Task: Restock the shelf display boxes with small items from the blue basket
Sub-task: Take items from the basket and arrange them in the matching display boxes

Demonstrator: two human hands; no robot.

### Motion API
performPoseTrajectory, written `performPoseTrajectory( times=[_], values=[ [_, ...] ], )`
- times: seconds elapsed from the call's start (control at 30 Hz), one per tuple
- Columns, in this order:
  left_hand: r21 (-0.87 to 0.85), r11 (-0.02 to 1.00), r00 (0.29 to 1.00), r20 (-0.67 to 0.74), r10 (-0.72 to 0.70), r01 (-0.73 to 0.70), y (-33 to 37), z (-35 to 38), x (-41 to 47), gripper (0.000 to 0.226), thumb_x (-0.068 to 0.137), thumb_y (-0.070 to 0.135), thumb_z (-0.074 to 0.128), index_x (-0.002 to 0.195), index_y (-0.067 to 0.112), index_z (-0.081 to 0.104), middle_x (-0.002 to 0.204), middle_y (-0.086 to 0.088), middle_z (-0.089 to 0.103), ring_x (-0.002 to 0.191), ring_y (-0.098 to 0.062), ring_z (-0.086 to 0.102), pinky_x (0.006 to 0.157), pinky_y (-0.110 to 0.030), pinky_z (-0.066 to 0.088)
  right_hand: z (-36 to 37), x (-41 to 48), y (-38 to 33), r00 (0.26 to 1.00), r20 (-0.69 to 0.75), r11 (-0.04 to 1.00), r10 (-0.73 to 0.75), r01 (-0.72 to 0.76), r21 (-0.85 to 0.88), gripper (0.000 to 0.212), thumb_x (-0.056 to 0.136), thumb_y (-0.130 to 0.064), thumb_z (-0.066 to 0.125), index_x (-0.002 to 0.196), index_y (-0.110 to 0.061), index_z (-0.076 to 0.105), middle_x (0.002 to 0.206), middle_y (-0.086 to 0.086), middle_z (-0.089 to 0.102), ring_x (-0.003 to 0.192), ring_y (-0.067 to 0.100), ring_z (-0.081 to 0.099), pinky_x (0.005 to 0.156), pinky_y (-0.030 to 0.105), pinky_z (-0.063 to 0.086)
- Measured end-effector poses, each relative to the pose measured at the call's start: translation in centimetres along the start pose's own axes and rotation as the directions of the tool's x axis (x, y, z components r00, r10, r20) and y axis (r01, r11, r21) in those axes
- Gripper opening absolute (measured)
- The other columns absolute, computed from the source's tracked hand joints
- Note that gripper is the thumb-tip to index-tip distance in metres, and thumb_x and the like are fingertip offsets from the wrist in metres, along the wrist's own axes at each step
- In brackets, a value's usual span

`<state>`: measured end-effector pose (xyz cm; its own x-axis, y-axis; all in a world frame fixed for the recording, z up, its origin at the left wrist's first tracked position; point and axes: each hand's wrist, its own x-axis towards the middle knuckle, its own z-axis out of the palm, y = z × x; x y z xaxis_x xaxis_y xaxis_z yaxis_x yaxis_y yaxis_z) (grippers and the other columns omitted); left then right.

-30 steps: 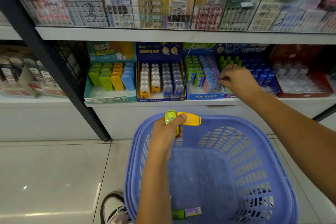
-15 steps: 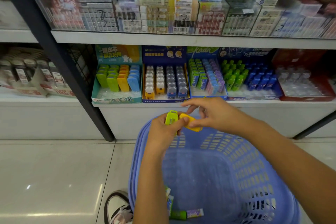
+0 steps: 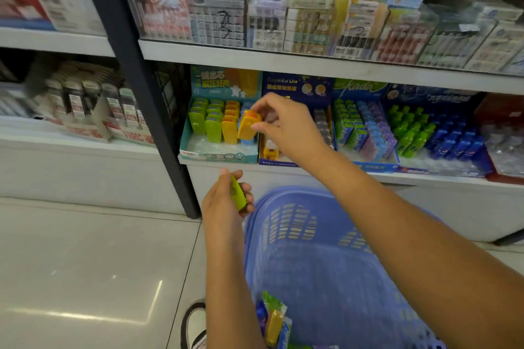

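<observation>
1. The right hand (image 3: 283, 127) reaches across to the teal display box (image 3: 218, 150) on the lower shelf (image 3: 368, 176) and pinches an orange item (image 3: 247, 127) between thumb and fingertips.
2. The orange item is tilted and sits just above the box's right-hand rows, in front of the blue pieces at that end; whether it touches them cannot be told.
3. Inside the teal display box stand rows of green pieces (image 3: 205, 122) on the left and orange pieces (image 3: 230, 125) in the middle, all upright.
4. The left hand (image 3: 226, 201) is lower, in front of the shelf edge and just left of the basket rim, its fingers curled round a green item (image 3: 236, 193).
5. The blue basket (image 3: 326, 263) sits on the floor below the shelf, under the right forearm.
6. A few small packets (image 3: 273, 320) in green, yellow and blue lie at the basket's near left corner, beside the left forearm.
7. To the right of the teal box stands a dark blue display box (image 3: 297, 88), partly hidden by the right hand, then further boxes holding green and blue pieces (image 3: 425, 130).
8. The upper shelf carries clear boxes of stacked packs (image 3: 283, 17); their print is too blurred to read.
9. A shoe (image 3: 195, 326) shows on the pale tiled floor (image 3: 85, 263) at the bottom edge.
</observation>
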<state>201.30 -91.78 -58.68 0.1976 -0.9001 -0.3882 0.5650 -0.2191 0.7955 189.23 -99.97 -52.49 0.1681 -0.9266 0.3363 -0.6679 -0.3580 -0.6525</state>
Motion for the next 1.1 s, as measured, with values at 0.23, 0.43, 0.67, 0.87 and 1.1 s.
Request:
performPoseTrajectory(
  times=[0.23, 0.43, 0.67, 0.87, 1.1],
  values=[
    [-0.072, 0.997, 1.000, 0.002, -0.031, 0.031, 0.2, -1.5, 1.4, 0.023, 0.098, 0.025, 0.046, 0.091, 0.013, 0.064, 0.055, 0.001, 0.058, 0.045, -0.010, 0.050, 0.041, -0.018, 0.041, 5.2, 3.2, 0.7, 0.991, 0.137, 0.985, 0.003, 0.020, -0.169, 0.021, 0.083, -0.009, 0.067, 0.104, -0.006, 0.064, 0.105, 0.012, 0.067, 0.090, 0.022, 0.061, 0.082, 0.034, 0.049],
    [-0.083, 0.994, 0.997, 0.033, -0.065, 0.067, -0.3, -2.1, 2.3, 0.027, 0.099, 0.026, 0.042, 0.091, 0.012, 0.063, 0.056, -0.001, 0.058, 0.044, -0.011, 0.050, 0.040, -0.019, 0.040, 5.9, 3.8, 1.1, 0.988, 0.157, 0.971, -0.008, 0.045, -0.235, 0.022, 0.084, -0.010, 0.066, 0.105, -0.004, 0.068, 0.107, 0.014, 0.066, 0.095, 0.025, 0.060, 0.080, 0.026, 0.042],
    [-0.181, 0.977, 0.990, 0.103, -0.099, 0.116, 0.2, -3.0, 2.8, 0.046, 0.099, 0.031, 0.029, 0.096, 0.006, 0.067, 0.064, -0.006, 0.061, 0.049, -0.014, 0.050, 0.043, -0.021, 0.040, 6.5, 3.7, 0.4, 0.998, 0.053, 0.951, -0.045, 0.059, -0.305, 0.011, 0.091, -0.009, 0.058, 0.086, 0.000, 0.054, 0.091, 0.010, 0.041, 0.083, 0.035, 0.054, 0.070, 0.034, 0.043],
    [-0.198, 0.973, 0.991, 0.085, -0.100, 0.115, 0.5, -3.3, 2.4, 0.027, 0.100, 0.019, 0.041, 0.098, 0.008, 0.066, 0.081, -0.004, 0.061, 0.072, -0.017, 0.064, 0.059, -0.024, 0.054, 5.2, 3.5, -0.5, 0.962, 0.271, 0.869, 0.028, 0.111, -0.481, 0.034, 0.094, -0.022, 0.053, 0.124, -0.008, 0.055, 0.126, 0.010, 0.045, 0.108, 0.022, 0.043, 0.093, 0.030, 0.037],
    [0.261, 0.909, 0.946, 0.093, 0.312, -0.325, 0.4, -4.4, 2.2, 0.023, 0.083, 0.019, 0.071, 0.105, 0.022, 0.067, 0.094, 0.009, 0.071, 0.088, -0.009, 0.067, 0.069, -0.017, 0.053, 4.2, -3.6, -2.2, 0.904, 0.351, 0.907, 0.244, -0.341, 0.247, 0.011, 0.084, -0.033, 0.067, 0.086, -0.023, 0.070, 0.076, -0.003, 0.072, 0.062, 0.004, 0.065, 0.058, 0.014, 0.051]
  ],
)
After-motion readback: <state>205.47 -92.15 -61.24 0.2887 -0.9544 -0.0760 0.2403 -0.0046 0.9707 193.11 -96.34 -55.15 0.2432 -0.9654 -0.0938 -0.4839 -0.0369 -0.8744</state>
